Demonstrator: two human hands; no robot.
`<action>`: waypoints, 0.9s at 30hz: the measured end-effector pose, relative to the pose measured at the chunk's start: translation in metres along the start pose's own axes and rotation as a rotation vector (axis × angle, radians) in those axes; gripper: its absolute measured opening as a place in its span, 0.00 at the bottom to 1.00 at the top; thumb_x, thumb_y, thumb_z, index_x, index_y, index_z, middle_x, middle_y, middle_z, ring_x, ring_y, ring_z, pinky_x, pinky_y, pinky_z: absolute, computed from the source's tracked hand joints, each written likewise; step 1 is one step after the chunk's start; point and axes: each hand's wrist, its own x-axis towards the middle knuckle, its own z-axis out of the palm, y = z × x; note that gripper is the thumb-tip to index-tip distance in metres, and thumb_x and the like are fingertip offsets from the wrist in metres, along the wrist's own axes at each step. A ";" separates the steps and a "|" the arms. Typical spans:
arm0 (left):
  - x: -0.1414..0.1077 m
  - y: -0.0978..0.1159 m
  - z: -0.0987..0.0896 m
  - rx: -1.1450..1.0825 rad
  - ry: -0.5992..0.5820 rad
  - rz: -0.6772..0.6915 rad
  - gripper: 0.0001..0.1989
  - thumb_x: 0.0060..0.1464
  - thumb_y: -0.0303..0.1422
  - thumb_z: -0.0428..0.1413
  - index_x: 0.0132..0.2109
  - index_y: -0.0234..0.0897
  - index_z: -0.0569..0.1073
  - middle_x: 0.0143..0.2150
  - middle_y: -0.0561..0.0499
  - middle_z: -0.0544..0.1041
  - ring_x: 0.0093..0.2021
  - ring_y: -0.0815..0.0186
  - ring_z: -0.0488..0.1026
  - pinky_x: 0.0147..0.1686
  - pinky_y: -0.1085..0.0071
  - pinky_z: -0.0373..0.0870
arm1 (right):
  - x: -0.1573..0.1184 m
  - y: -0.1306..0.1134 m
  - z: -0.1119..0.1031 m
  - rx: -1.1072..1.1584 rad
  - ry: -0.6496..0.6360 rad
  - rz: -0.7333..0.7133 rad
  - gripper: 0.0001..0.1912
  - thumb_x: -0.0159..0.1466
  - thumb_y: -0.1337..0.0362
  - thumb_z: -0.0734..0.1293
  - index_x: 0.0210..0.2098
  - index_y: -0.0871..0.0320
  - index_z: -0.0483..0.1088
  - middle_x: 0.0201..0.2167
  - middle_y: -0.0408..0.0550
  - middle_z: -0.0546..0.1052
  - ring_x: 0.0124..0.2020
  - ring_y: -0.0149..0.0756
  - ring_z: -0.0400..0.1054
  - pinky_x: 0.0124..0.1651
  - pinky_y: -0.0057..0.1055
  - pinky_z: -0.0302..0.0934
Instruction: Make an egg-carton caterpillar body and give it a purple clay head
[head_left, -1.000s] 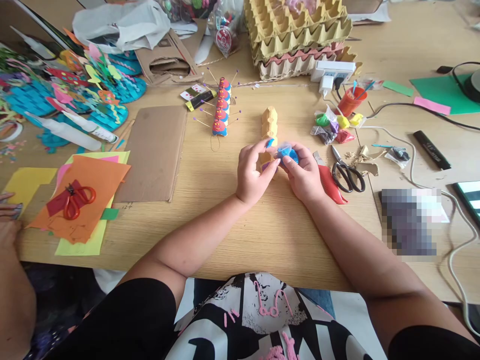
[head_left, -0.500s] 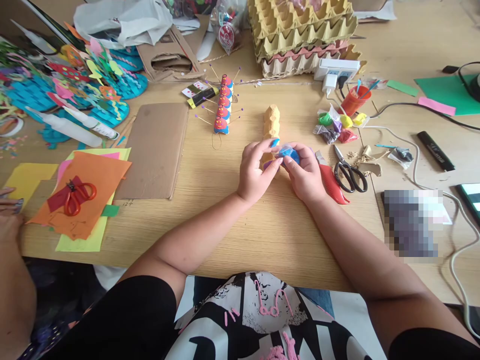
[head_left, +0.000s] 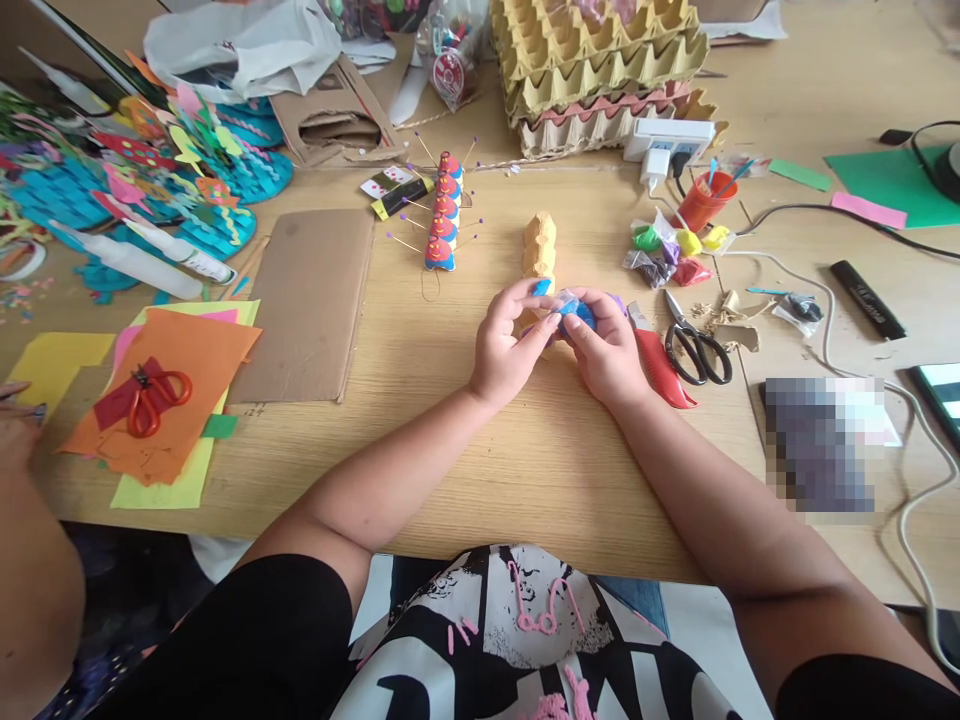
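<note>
Both hands meet over the table in front of me. My right hand (head_left: 606, 348) is closed round a lump of blue modelling clay (head_left: 580, 317) in clear plastic wrap. Thumb and fingers of my left hand (head_left: 501, 345) pinch at the wrap's left side, and a small blue bit (head_left: 541, 287) shows at its index fingertip. Just beyond my hands lies a yellow-painted egg-carton strip (head_left: 539, 245), its near end partly hidden by my fingers. Farther left stands a red and blue egg-carton caterpillar (head_left: 442, 222) with purple-tipped sticks.
Right of my hands lie a red-handled cutter (head_left: 664, 368), black scissors (head_left: 699, 350) and bagged clay (head_left: 691, 270). Egg trays (head_left: 600, 75) are stacked behind. Cardboard (head_left: 307, 300), orange felt (head_left: 169, 440) and red pliers (head_left: 155, 400) lie left, near another person's hand (head_left: 16, 425). A cable (head_left: 829, 330) runs along the right.
The view has shifted slightly. My hands keep nearly the same hold on the wrapped blue clay. At the far left, the other person's hand and arm have moved a little.
</note>
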 end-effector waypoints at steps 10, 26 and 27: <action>-0.002 0.011 0.001 0.065 0.097 -0.024 0.18 0.67 0.47 0.63 0.57 0.44 0.76 0.44 0.51 0.80 0.47 0.65 0.81 0.57 0.63 0.79 | 0.001 -0.005 0.001 -0.037 0.002 0.019 0.21 0.58 0.46 0.82 0.39 0.50 0.76 0.38 0.41 0.81 0.37 0.33 0.74 0.46 0.34 0.74; 0.002 0.014 0.005 -0.219 0.005 -0.261 0.26 0.63 0.48 0.67 0.61 0.48 0.67 0.38 0.55 0.81 0.33 0.70 0.81 0.35 0.73 0.79 | 0.002 -0.004 0.003 -0.036 0.025 -0.088 0.16 0.64 0.47 0.79 0.37 0.49 0.76 0.39 0.43 0.81 0.41 0.35 0.77 0.51 0.37 0.74; 0.002 0.015 0.005 -0.242 0.004 -0.293 0.26 0.62 0.48 0.68 0.60 0.47 0.67 0.37 0.56 0.81 0.32 0.71 0.80 0.34 0.73 0.79 | 0.002 -0.004 0.003 -0.038 0.026 -0.086 0.16 0.64 0.47 0.79 0.36 0.49 0.76 0.39 0.43 0.81 0.41 0.35 0.76 0.51 0.37 0.74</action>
